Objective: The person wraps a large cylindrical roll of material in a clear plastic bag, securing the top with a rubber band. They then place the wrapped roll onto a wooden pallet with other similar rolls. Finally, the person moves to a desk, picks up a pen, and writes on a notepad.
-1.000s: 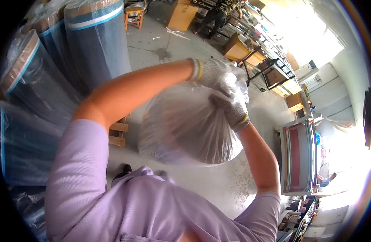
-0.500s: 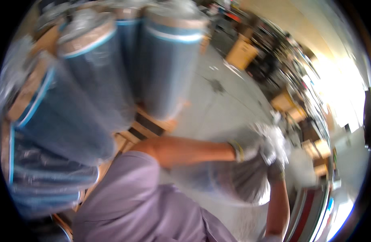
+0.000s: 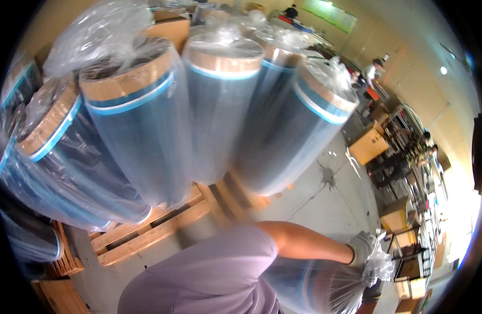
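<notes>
At the lower right, a large blue roll wrapped in a clear plastic bag (image 3: 324,285) leans close to my body, its bag gathered into a bunched, twisted neck (image 3: 379,269). My left hand (image 3: 362,248), in a grey glove, reaches across and closes on that neck. Below it my right hand (image 3: 373,291), also gloved, is closed at the neck from the other side. The bag's plastic and the picture's edge partly hide the right fingers.
Several tall blue rolls in plastic bags (image 3: 136,131) stand on wooden pallets (image 3: 152,235) at the left and ahead. Grey floor (image 3: 314,204) with cracks lies between them and cardboard boxes (image 3: 369,144) at the right. People (image 3: 374,70) are in the distance.
The view has swung, so the standing rolls sit further right in the picture. Both hands stay on the bag neck and now appear lower and further right.
</notes>
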Demonstrator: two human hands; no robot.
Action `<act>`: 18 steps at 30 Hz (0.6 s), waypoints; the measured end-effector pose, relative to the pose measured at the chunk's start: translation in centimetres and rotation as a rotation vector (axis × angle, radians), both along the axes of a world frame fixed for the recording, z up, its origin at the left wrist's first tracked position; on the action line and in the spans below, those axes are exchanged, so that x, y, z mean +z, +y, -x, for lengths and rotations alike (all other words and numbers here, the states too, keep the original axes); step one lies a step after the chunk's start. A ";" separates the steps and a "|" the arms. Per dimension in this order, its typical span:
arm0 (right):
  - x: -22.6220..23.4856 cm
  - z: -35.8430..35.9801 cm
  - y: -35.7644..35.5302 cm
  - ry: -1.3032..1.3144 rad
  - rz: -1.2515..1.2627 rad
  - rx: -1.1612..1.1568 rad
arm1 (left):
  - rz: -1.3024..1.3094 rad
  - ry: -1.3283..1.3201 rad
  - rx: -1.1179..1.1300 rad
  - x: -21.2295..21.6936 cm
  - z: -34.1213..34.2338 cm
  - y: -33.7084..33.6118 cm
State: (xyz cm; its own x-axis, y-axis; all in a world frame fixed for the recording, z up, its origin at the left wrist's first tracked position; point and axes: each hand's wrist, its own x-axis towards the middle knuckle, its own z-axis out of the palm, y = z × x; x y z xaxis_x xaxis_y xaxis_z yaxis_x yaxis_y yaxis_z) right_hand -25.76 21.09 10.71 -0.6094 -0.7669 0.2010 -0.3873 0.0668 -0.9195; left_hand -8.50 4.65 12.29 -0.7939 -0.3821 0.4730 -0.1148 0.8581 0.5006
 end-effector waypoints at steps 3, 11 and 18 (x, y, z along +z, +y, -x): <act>0.3 -3.6 -2.4 0.207 -0.015 -0.066 | -0.015 -0.046 -0.219 0.0 -4.9 -1.4; 1.3 -20.2 -10.4 0.478 -0.009 0.171 | -0.119 0.046 0.150 -0.6 -31.5 -12.8; 1.5 -32.1 -15.1 0.467 -0.061 0.524 | 0.484 0.448 1.405 3.8 -63.7 -7.1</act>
State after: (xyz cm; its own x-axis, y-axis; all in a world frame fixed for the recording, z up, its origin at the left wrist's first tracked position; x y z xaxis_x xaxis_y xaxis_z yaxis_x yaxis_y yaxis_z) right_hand 6.31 6.02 12.20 -0.0171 -0.9542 0.2987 -0.7362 -0.1901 -0.6495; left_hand 55.20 -2.41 16.13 0.2944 -0.4178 0.8595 -0.8596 0.2771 0.4292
